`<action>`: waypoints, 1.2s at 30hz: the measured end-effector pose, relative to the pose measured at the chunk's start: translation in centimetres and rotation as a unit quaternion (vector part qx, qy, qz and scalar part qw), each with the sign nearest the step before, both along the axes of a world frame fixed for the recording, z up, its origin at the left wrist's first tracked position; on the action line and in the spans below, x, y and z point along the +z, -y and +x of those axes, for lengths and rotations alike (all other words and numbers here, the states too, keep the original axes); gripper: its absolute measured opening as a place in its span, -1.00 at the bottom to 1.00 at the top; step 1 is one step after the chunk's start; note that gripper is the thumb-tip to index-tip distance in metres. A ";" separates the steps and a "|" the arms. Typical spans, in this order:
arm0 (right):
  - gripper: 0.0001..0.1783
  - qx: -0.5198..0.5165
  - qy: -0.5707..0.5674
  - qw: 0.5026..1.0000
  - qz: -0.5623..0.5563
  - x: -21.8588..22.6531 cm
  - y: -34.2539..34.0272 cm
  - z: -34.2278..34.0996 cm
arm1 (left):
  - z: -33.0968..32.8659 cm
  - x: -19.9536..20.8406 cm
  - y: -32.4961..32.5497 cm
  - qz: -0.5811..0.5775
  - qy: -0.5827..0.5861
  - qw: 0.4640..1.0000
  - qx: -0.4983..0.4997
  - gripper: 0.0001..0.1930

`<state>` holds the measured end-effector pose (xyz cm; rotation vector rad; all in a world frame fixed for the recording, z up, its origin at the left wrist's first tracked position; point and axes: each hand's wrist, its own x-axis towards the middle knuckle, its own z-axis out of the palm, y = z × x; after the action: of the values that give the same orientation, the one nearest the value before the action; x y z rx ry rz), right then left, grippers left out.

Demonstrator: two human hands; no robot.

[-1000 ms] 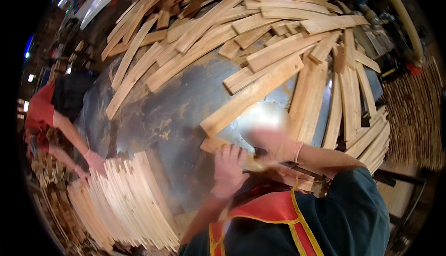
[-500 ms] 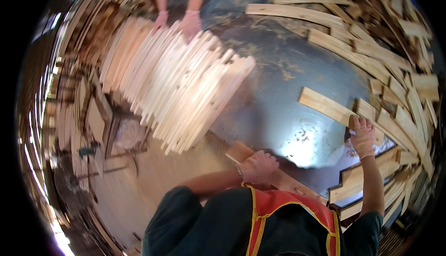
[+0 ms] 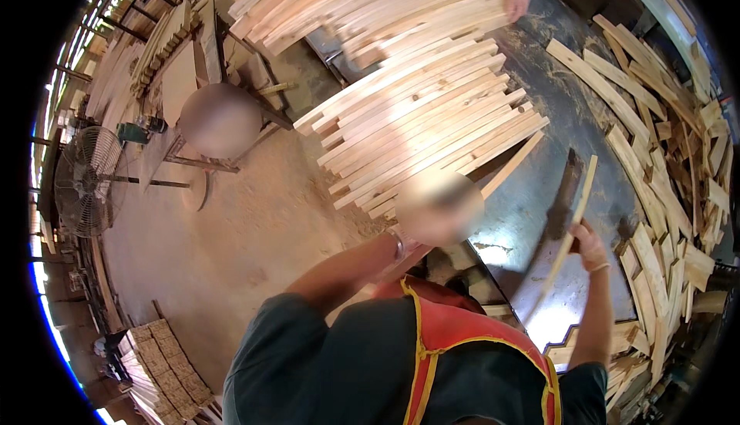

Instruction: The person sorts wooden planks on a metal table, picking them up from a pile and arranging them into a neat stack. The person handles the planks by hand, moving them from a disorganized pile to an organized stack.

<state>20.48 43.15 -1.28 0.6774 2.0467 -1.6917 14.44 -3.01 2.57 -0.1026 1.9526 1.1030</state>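
Fingers [image 3: 592, 241] of the right hand [image 3: 592, 249] wrap a thin slat [image 3: 572, 224] at lower right, tilted above the bench [image 3: 532, 193]; left hand hidden.

We see no packages, labels, signs or screens anywhere in this view.
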 end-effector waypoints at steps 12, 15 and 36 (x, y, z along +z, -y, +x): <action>-0.45 -0.102 -0.039 0.978 -0.175 -4.6 24.3 -8.3 | -6.0 -0.2 15.3 0.112 -0.121 0.758 0.631 -0.37; -0.44 -0.172 -0.064 0.978 -0.101 -3.2 23.8 -8.7 | -3.6 -1.1 14.2 0.206 0.043 0.745 0.633 -0.53; -0.10 -0.202 -0.072 0.946 -0.244 -1.6 15.0 -8.7 | -16.2 1.5 -8.6 -0.159 -0.081 0.979 -0.095 0.19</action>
<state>11.76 28.14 -2.84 0.8552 1.5316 -2.4294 -1.75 5.58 4.06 0.0041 2.2227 0.6880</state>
